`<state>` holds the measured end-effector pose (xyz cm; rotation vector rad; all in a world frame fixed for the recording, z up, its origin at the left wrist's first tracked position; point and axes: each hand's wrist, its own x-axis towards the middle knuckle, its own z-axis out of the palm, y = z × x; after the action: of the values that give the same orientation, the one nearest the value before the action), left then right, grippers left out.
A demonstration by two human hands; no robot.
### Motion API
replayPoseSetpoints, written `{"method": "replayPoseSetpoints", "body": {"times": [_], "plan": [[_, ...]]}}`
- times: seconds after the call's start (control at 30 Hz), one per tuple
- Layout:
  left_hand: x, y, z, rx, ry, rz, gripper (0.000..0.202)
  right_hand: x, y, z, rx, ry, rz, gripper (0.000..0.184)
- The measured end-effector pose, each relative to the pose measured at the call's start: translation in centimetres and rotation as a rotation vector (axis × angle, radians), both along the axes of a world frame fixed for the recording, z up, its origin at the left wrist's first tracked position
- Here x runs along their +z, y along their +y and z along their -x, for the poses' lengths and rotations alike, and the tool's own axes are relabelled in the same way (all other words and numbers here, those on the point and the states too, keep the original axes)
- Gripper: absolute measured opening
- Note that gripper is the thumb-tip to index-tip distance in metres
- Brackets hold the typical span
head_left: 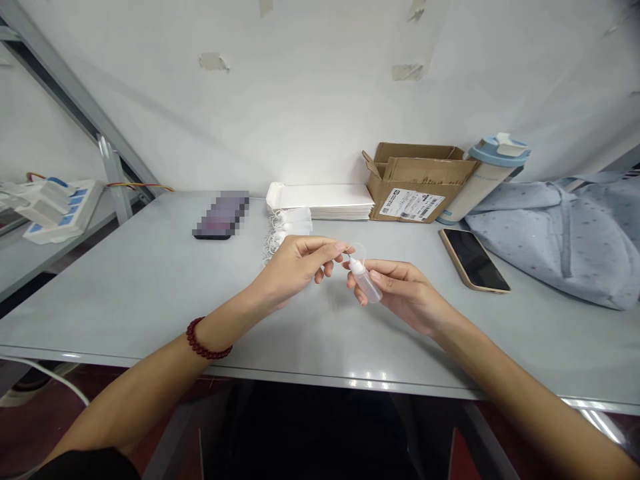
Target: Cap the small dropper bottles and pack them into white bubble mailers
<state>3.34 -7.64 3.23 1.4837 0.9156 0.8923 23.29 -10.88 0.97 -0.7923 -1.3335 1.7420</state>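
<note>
Over the middle of the table, my right hand (395,287) is closed round a small translucent bottle (371,288) with a white nozzle top, tilted up to the left. My left hand (310,257) pinches at the nozzle's tip, where a thin dark sliver shows between the fingertips; what it is, I cannot make out. A faint clear loop stands out beside the nozzle. Behind my left hand lies a row of similar small translucent bottles (295,219) with white loops at their ends, partly covered by that hand.
Against the wall sit a stack of white flat boxes (325,195) and an open cardboard box (420,183). A tumbler (480,177) leans beside it. A phone (475,260) and a blue cloth bag (560,233) lie right, a blurred-out phone (220,215) left. A power strip (65,210) is far left.
</note>
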Motion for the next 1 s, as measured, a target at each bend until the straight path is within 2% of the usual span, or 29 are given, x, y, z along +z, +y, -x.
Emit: {"method": "replayPoseSetpoints", "body": {"times": [0.4, 0.9, 1.0], "plan": [[-0.12, -0.24, -0.15, 0.016, 0.101, -0.218, 0.028, -0.11, -0.15, 0.12, -0.007, 0.056, 0.015, 0.022], [-0.59, -0.51, -0.66, -0.018, 0.078, -0.249, 0.022, -0.42, -0.06, 0.08, -0.028, 0.107, 0.043, 0.021], [-0.43, -0.57, -0.59, 0.028, 0.105, -0.291, 0.026, -0.33, 0.09, 0.04, -0.039, 0.098, 0.038, 0.02]]}}
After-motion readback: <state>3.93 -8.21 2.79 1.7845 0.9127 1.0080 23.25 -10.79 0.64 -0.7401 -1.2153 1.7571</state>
